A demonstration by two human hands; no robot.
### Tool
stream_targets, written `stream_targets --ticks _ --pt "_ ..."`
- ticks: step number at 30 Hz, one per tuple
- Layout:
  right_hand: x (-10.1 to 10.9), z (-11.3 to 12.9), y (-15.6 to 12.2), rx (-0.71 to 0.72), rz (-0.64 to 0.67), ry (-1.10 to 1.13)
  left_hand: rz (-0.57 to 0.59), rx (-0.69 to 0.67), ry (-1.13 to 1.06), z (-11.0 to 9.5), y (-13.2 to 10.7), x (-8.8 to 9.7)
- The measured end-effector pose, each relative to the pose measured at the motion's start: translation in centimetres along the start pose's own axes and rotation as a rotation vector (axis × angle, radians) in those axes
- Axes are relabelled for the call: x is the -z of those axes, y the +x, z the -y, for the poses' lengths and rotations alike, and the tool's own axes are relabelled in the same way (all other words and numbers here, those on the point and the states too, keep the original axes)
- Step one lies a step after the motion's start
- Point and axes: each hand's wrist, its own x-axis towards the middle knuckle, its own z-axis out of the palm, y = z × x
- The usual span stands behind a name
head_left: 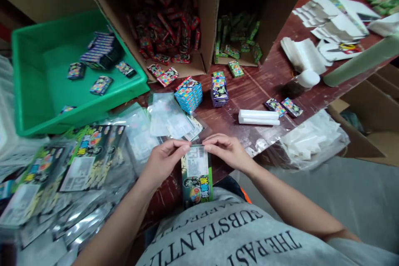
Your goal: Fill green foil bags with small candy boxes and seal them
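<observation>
Close to the person's chest, the left hand [162, 161] and right hand [229, 151] pinch the top edge of a printed packet [196, 176], fingers closed on it. Beyond lie clear bags [168, 118], a blue pack stack [188, 94], then a green tray [34, 91] and cardboard boxes [205, 16].

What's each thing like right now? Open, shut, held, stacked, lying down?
printed pouch, pinched at its top edge by both hands
left hand, fingers shut on the printed pouch
right hand, fingers shut on the printed pouch
red-pack box, open, tipped on its side
green bin, open, a few packs inside
blue packs, stacked
white tube, lying flat
</observation>
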Motion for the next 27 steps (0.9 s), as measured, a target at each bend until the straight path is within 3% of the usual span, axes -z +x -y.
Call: stream_targets --ticks 5,9,15,19,22,24,27 --pt "0.2 1.2 0.6 -0.234 -0.031 0.044 0.01 0.064 0.009 -1.7 0.7 -0.2" --pt "0.4 1.4 0.7 -0.239 0.004 0.031 0.069 0.082 0.057 -2.4 1.3 0.1" --pt "1.4 1.4 0.9 -0.235 0.011 0.015 0.168 -0.003 0.089 -2.5 1.4 0.5" --pt "1.7 1.5 0.5 -0.067 0.116 -0.033 0.214 -0.114 0.136 -1.8 1.4 0.9" --pt "2.8 1.6 0.2 0.128 0.184 -0.22 0.259 -0.249 0.351 -1.0 2.3 1.3" --pt "4.8 1.8 0.3 0.235 0.147 -0.439 0.248 -0.363 0.57 -0.3 3.3 1.5" --pt "9.8 2.4 0.7 0.276 -0.032 -0.844 0.15 -0.531 0.854 0.8 4.8 1.6"
